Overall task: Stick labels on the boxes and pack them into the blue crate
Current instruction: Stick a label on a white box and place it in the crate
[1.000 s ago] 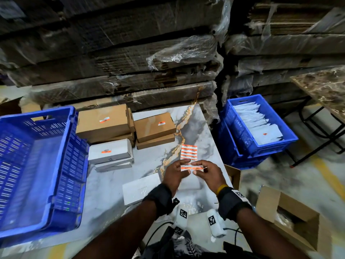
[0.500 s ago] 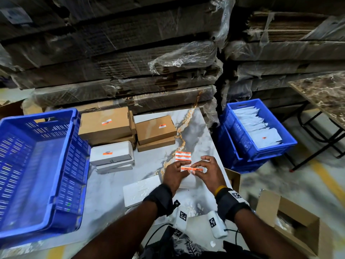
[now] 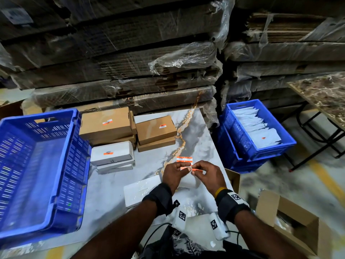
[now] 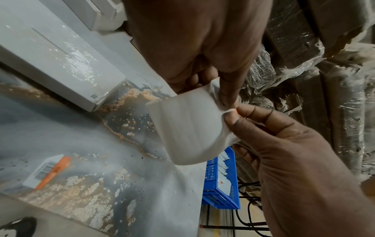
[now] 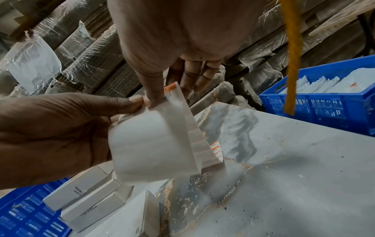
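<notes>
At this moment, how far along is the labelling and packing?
Done: three stacked boxes show orange labels, like the top brown box. In hand: left hand holds the label sheet while right hand peels one label. Left: the flat white box shows none; the blue crate holds no boxes.

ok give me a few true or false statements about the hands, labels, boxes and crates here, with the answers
1. Both hands are on the label sheet: the left hand holds it and the right hand pinches a label at its edge. True.
2. The big blue crate on the table already holds packed boxes. False: no box shows inside it.
3. The top brown box of the back stack carries an orange label. True.
4. The white box nearest the left wrist already has an orange label. False: its visible top is bare.
5. The smaller blue crate on the right holds brown boxes. False: it holds white packets.
</notes>
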`<action>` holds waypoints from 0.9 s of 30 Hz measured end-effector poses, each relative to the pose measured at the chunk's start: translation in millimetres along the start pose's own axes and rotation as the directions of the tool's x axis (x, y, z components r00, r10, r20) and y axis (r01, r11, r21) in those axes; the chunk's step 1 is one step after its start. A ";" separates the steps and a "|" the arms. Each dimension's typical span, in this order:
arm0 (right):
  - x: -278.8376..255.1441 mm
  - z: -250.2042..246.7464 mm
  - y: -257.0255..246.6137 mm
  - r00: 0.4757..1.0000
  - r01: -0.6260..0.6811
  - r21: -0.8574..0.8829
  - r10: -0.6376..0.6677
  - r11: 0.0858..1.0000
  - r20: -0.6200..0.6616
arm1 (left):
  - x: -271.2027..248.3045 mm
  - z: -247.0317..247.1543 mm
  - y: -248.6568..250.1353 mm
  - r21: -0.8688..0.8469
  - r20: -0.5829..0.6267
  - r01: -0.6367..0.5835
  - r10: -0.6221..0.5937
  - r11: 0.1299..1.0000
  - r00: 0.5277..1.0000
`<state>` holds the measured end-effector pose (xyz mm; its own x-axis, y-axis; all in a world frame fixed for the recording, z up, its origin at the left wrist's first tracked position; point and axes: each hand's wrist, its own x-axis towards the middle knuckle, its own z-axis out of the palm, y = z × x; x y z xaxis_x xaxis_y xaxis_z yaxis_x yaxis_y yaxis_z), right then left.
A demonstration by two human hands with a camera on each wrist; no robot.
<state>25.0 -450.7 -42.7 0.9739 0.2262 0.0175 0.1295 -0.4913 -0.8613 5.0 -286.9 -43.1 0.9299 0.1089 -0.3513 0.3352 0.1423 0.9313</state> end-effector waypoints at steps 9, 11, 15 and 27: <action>-2.8 2.3 -0.6 0.999 0.040 -0.056 -0.041 0.998 -0.018 | -4.4 2.5 3.6 0.030 -0.042 -0.013 0.014 0.999 0.999; -3.1 1.6 0.7 0.999 0.044 -0.055 -0.044 0.998 -0.003 | -4.9 2.0 3.4 0.049 -0.035 -0.030 0.032 0.998 0.999; -4.0 0.4 0.4 0.999 0.046 -0.040 -0.045 0.998 0.025 | -6.4 1.9 6.4 0.068 -0.039 -0.030 0.032 0.997 0.999; 0.9 -5.3 -1.7 0.992 0.102 -0.122 -0.093 0.987 0.081 | -2.1 1.0 10.9 0.093 -0.032 -0.006 0.009 0.996 0.999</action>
<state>26.6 -454.1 -38.5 0.9394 0.3383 0.0561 0.2502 -0.5642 -0.7868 6.9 -286.5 -32.1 0.9274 0.1418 -0.3462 0.3426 0.0497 0.9382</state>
